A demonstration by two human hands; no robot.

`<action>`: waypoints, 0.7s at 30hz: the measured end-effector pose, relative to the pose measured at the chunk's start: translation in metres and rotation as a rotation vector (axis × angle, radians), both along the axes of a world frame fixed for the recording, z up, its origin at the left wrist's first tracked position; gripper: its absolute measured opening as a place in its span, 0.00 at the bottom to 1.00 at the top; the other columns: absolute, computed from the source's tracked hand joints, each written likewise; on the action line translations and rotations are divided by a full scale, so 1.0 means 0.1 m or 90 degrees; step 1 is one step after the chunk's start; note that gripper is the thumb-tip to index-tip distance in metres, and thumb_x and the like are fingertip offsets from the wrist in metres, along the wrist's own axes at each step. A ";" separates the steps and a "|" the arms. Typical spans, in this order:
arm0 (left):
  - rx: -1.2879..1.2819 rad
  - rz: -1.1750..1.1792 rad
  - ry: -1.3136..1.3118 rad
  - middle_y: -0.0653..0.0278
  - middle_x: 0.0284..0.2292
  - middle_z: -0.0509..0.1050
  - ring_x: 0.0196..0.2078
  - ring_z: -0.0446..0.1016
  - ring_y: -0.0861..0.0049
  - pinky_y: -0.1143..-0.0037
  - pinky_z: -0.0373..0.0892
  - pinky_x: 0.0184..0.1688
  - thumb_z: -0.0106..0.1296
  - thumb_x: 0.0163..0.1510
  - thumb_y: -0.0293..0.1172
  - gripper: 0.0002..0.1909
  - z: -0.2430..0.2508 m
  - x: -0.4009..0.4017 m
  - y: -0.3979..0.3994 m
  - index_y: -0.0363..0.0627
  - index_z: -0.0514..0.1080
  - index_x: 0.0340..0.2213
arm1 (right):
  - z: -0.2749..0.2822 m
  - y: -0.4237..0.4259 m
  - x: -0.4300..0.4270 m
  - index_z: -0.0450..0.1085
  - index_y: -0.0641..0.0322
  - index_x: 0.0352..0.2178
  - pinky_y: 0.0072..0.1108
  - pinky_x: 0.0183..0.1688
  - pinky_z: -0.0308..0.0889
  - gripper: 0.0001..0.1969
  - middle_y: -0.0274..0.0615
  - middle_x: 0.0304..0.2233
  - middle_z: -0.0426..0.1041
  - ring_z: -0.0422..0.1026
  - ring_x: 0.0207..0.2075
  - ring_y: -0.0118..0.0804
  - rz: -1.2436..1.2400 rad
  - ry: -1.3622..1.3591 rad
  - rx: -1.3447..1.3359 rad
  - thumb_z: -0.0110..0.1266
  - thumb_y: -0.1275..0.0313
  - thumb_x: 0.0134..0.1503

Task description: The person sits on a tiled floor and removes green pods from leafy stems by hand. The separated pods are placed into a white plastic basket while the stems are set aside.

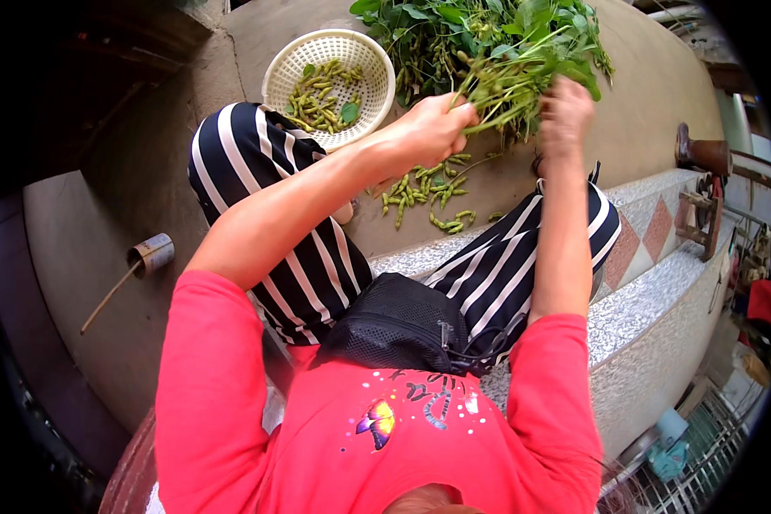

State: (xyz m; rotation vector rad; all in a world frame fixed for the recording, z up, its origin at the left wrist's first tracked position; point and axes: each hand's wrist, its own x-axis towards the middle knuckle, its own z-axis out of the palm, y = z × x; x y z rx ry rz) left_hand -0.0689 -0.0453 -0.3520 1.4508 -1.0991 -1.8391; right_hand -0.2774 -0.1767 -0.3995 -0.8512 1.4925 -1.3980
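My left hand (438, 127) is closed around the stem ends of a bunch of green soybean plants (504, 87), lifted above the floor. At the leafy side of this bunch is my right hand (565, 112), blurred, with its fingers curled; whether it grips the plants is unclear. Loose soybean pods (424, 189) lie on the floor between my feet, below the hands. To the left, a cream plastic basket (379, 70) with a perforated wall holds more pods (324, 96) and a few leaves. Beyond my hands lies a large heap of leafy soybean plants (417, 45), partly hidden by the bunch.
A rusty can (154, 254) with a stick in it lies on the floor at left. A speckled stone step (642, 321) runs to the right, with a small wooden object (700, 215) on it. A black mesh pouch (395, 321) sits on my lap. A wire rack (694, 456) stands at lower right.
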 end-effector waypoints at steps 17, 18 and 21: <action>0.040 -0.049 -0.017 0.71 0.23 0.66 0.15 0.62 0.85 0.81 0.58 0.13 0.37 0.64 0.45 0.19 -0.34 0.01 -0.03 0.42 0.67 0.41 | 0.61 0.33 1.73 0.63 0.67 0.54 0.30 0.48 0.68 0.28 0.54 0.50 0.71 0.71 0.49 0.43 0.713 0.412 -0.208 0.54 0.57 0.59; 0.059 -0.052 -0.003 0.70 0.24 0.67 0.16 0.61 0.86 0.82 0.59 0.15 0.37 0.64 0.45 0.20 -0.33 0.06 -0.04 0.40 0.68 0.42 | 0.53 0.18 1.65 0.69 0.65 0.42 0.23 0.42 0.68 0.26 0.51 0.34 0.74 0.73 0.38 0.33 0.652 0.317 -0.326 0.53 0.50 0.58; 0.043 -0.033 -0.010 0.69 0.25 0.67 0.17 0.61 0.86 0.82 0.59 0.17 0.37 0.64 0.45 0.21 -0.13 0.13 -0.01 0.38 0.67 0.45 | 0.89 0.05 0.97 0.73 0.68 0.37 0.21 0.33 0.68 0.16 0.39 0.26 0.74 0.71 0.28 0.28 0.613 0.352 -0.206 0.52 0.64 0.57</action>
